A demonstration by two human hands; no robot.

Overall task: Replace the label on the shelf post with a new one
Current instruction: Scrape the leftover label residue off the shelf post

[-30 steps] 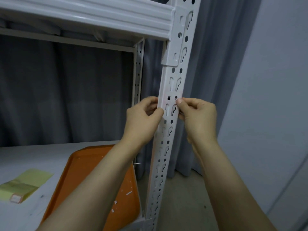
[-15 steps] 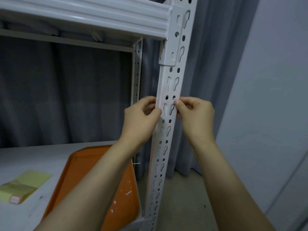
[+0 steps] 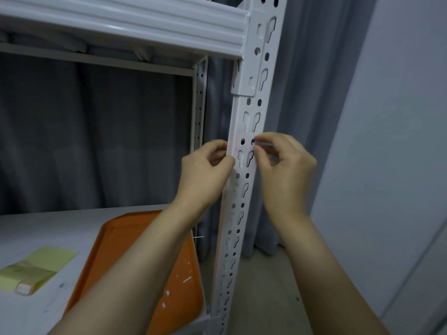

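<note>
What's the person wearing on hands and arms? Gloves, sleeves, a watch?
Nothing that shows. The left hand and right hand are bare, with no gloves and no rings visible. The left forearm and right forearm are bare right to the frame edge, with no sleeve, watch or wristband in view.

A dark grey curtain (image 3: 96,141) hangs in heavy folds from 9 o'clock round to 1 o'clock. At 3 o'clock stands a plain, pale bluish wall (image 3: 399,117). The floor (image 3: 266,286) at 5 o'clock is dull grey-beige. White metal shelving shows 1 ribbed beam (image 3: 121,22) at 11 o'clock, a perforated rear upright (image 3: 199,117) behind it and a pale shelf board (image 3: 48,228) at 8 o'clock. The light is dim and even.
</note>
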